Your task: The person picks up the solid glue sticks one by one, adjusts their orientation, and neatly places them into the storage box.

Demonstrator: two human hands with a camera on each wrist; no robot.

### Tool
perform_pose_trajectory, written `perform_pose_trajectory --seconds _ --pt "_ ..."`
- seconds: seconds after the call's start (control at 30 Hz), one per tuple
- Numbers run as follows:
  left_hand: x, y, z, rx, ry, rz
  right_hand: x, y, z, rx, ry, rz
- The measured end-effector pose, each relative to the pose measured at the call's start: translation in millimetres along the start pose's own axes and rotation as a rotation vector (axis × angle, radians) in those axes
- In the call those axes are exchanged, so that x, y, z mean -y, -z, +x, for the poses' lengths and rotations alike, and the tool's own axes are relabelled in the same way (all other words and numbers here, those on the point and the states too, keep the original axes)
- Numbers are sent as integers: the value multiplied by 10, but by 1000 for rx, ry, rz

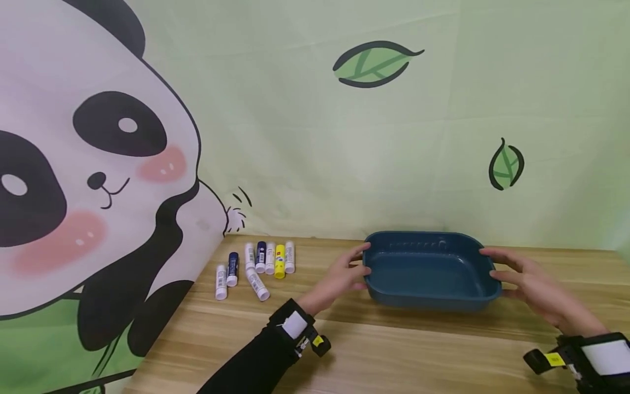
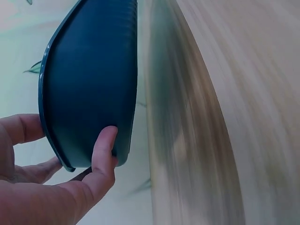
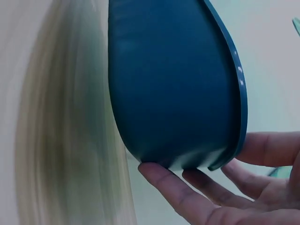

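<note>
A dark blue rectangular plastic basin (image 1: 433, 302) with rounded corners is held level between both hands at the back of the table, with nothing in it. My left hand (image 1: 340, 272) grips its left end, fingers at the rim and thumb against the outer wall (image 2: 86, 89) in the left wrist view. At the opposite end, my right hand (image 1: 534, 284) holds the rim and side. The right wrist view shows fingertips (image 3: 152, 171) under the lower edge of the basin's wall (image 3: 173, 79).
Several glue sticks, among them a yellow one (image 1: 279, 261) and a dark blue one (image 1: 233, 269), are grouped on the wooden table (image 1: 394, 355) left of the basin. One white stick (image 1: 257, 284) lies slanted. Behind hangs a pale green cloth (image 1: 295, 137) printed with a panda and leaves.
</note>
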State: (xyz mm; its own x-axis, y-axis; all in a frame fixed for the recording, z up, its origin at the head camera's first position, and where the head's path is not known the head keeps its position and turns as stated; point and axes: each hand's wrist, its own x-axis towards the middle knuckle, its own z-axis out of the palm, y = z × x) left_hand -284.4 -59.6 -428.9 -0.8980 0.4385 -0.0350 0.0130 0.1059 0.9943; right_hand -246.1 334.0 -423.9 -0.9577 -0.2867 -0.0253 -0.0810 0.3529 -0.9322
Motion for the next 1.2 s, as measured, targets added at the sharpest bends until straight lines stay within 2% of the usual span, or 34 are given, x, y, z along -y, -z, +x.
perform_pose_trajectory --seconds 0.33,0.6,0.73,0.93,1.2 --pt "64 364 -409 24 9 3 224 -432 -34 21 -12 23" --pt "86 538 -696 -58 53 48 343 -733 -39 51 -53 110" --pt "124 613 -712 -59 66 61 336 -796 -28 66 -58 129" --pt "151 684 -679 -2 71 60 303 -822 -52 85 -53 114" --pt "218 672 -624 32 96 39 267 -796 -45 105 -70 95"
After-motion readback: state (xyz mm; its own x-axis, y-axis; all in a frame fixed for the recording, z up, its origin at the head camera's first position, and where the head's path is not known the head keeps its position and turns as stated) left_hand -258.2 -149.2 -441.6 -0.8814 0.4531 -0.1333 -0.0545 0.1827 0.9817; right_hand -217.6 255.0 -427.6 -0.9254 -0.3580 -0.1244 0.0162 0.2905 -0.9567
